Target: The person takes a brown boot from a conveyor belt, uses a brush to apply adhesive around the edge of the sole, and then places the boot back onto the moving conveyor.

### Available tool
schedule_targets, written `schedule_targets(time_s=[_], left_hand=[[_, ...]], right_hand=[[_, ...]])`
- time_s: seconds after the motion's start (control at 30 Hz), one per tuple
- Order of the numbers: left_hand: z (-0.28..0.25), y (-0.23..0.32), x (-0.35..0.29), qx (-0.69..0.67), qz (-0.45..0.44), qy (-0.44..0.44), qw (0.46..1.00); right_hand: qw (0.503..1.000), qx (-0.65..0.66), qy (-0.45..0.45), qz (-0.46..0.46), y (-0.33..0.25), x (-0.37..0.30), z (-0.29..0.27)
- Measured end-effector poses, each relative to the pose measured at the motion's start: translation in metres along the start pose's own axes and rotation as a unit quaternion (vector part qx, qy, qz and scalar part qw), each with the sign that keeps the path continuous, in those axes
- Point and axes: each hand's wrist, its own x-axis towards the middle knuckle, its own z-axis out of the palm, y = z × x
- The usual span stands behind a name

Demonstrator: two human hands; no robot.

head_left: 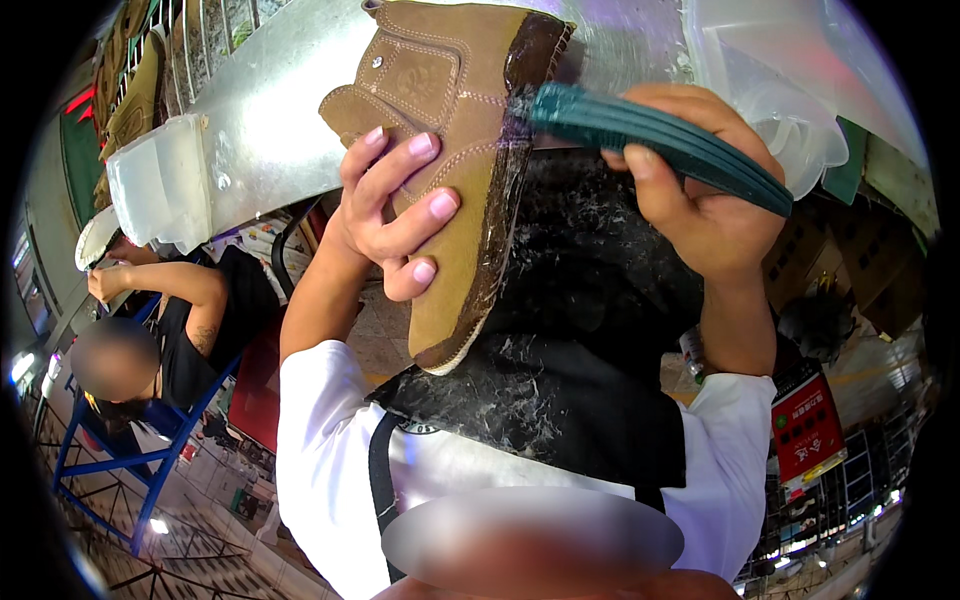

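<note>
A tan leather shoe upper (440, 90) with pale stitching and a small metal rivet is held up in front of me. Its lower margin (500, 200) is a dark brown band that looks wet in places. My left hand (395, 215) is closed round the shoe's side, fingers spread over the leather. In my right hand (715, 190) is a teal brush (650, 135), gripped along its ridged handle. The brush's tip touches the dark band near the upper part of the shoe; the bristles are mostly hidden.
Behind the shoe runs a shiny metal work surface (270, 120). Translucent plastic containers stand at its left (160, 180) and right (790, 110). Over my lap hangs a black, smeared apron (580, 400). To the left, a seated co-worker (190, 300) handles a pale shoe piece; a red box (808, 425) is at right.
</note>
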Motion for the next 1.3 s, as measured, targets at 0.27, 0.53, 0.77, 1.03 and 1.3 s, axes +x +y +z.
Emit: schedule_targets(time_s=[0.27,0.53,0.77,1.03,1.3], left_hand=[[0.001,0.001,0.009,-0.016,-0.006,0.009,1.0],[-0.005,0.002,0.021,0.004,0.003,-0.018,1.0],[0.001,0.004,0.027,0.03,0.035,0.022,0.999],[-0.002,0.01,0.038,0.054,0.034,0.018,0.998],[-0.002,0.015,0.054,0.086,0.015,0.001,0.996]], right_hand=[[0.992,0.125,0.01,-0.03,0.002,-0.02,0.011],[0.98,0.188,-0.056,0.034,-0.019,-0.04,0.015],[0.984,0.178,-0.024,0.007,-0.039,-0.058,0.024],[0.991,0.121,0.005,-0.06,-0.062,-0.07,0.03],[0.998,0.026,0.048,-0.041,-0.095,-0.081,0.03]])
